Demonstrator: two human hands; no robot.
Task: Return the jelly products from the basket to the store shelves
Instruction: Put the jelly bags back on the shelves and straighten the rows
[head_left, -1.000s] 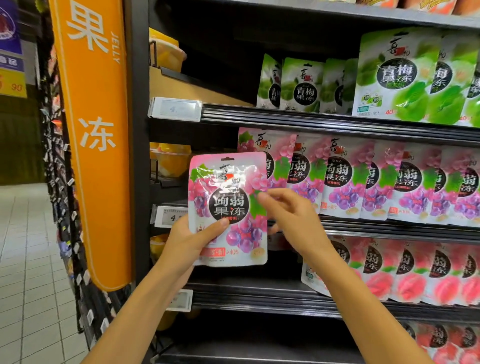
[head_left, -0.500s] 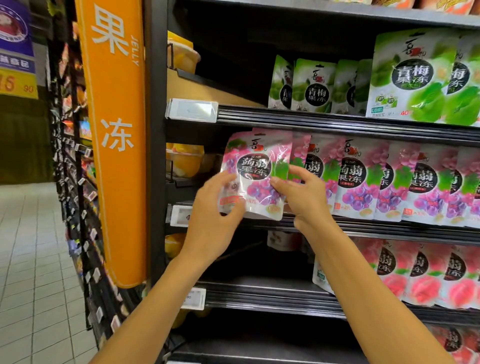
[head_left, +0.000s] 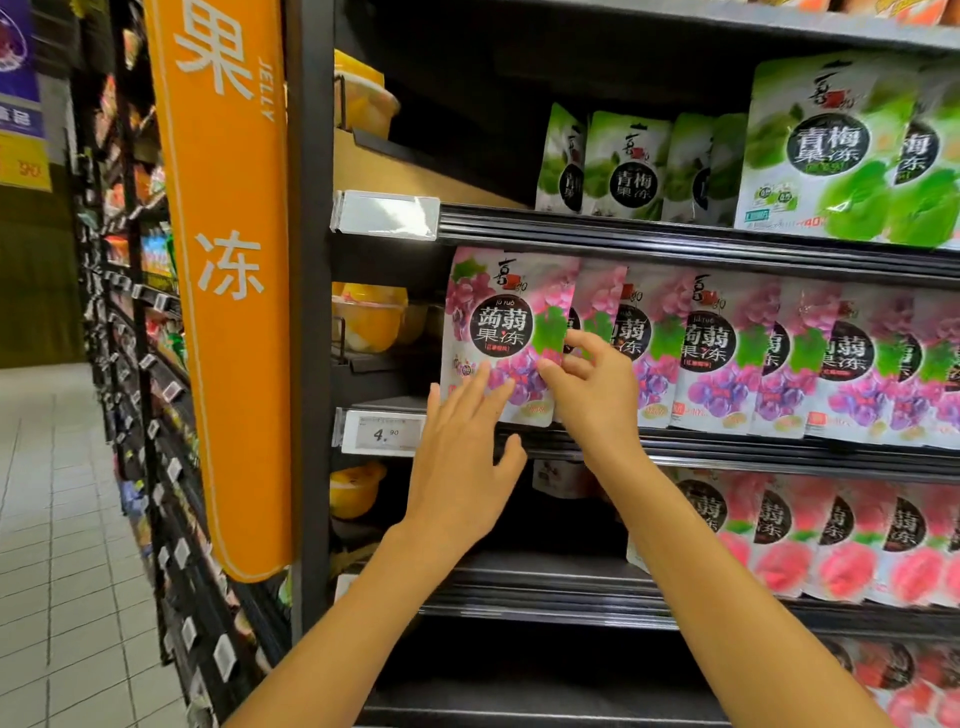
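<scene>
Black shelving unit (head_left: 311, 312) on the right of a store aisle, with an orange jelly sign (head_left: 228, 364) fixed at its left end. The upper shelf carries a row of green pouches (head_left: 826, 150), the middle shelf (head_left: 727, 454) a row of purple grape pouches (head_left: 722, 358), and the lower shelf a row of pink peach pouches (head_left: 852, 535). The grape jelly pouch (head_left: 498, 322) stands upright at the left end of the middle-shelf row, its base at the shelf's near edge, overlapping the pouch just to its right. Left hand (head_left: 462, 467): fingers straight and spread, tips touching the pouch's lower front. Right hand (head_left: 592, 395): fingers curled, pinching the pouch's right edge. Yellow fruit cups (head_left: 369, 322) sit left of the pouch. A price tag (head_left: 384, 431) marked 4.90 hangs on the rail just left of the left hand.
</scene>
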